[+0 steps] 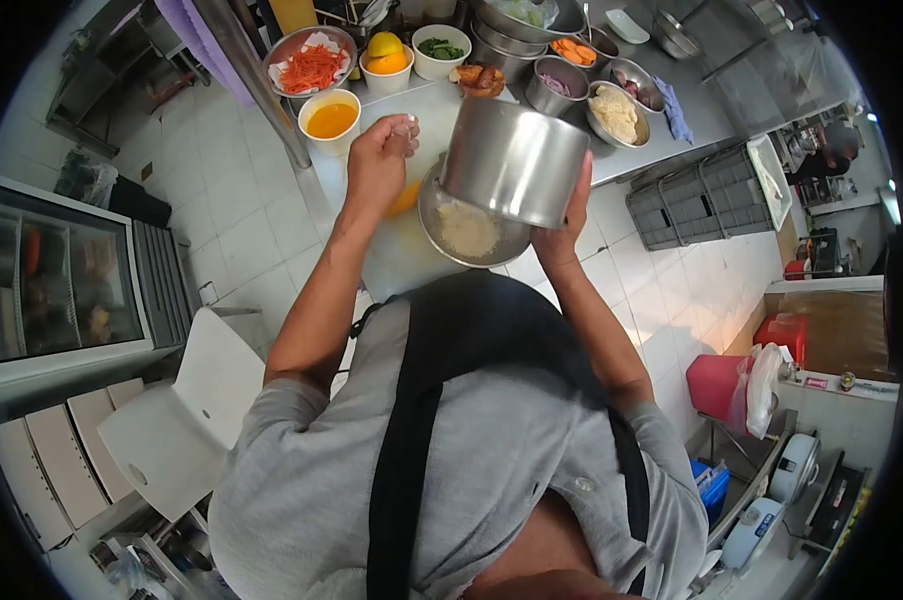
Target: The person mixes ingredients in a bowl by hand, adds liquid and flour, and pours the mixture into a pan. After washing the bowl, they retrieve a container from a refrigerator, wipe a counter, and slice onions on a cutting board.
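My right hand point(563, 228) grips a deep steel pot point(516, 160) by its right side. The pot is tipped over on its side above a metal bowl point(506, 243), which holds a pale, grainy heap point(468, 230). The pot's inside is turned away from me. My left hand point(382, 158) is raised left of the pot, fingers curled together, with whitish bits on the fingertips; whether it holds anything is hidden. Close to it stands a white tub of orange liquid point(331, 121). Something orange-yellow point(403, 200) lies on the white board point(391, 250) beside the metal bowl.
Along the counter's back stand a bowl of shredded carrot point(314, 70), a tub with yellow and orange fruit point(386, 62), a tub of chopped greens point(439, 50), and a bowl of pale crumbs point(614, 113). A grey crate point(701, 197) stands right; a white chair point(186, 415) is left.
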Available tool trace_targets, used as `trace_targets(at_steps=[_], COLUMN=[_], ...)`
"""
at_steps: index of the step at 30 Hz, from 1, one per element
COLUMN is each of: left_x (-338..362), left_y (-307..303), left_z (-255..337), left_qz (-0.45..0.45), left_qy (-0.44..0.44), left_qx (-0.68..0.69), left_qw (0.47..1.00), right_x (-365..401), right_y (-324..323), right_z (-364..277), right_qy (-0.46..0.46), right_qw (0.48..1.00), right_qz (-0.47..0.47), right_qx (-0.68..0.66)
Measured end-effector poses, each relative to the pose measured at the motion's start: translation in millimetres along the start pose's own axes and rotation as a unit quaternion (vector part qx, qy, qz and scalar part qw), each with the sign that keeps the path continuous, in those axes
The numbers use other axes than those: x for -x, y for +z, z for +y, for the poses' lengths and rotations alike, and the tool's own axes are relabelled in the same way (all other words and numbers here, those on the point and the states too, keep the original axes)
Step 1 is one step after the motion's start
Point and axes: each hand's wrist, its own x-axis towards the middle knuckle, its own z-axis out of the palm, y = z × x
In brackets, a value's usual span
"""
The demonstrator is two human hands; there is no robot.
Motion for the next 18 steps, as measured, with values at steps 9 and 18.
trace_targets(at_steps=[9,18], left_x=[-1,35], left_y=[3,48], left_z=[9,1], left_qz=[-0.069,-0.397], left_qy=[0.002,0.092], left_qx=[-0.022,-0.539], left_qw=[0.997,0.737], right_x=[-32,-77], right_y=[-18,-75], right_z=[-6,32], right_qy=[0.253,0.612], right_qw=[0.957,0.791], right_qz=[0.135,-0.018], right_qx=[-0.033,-0.02])
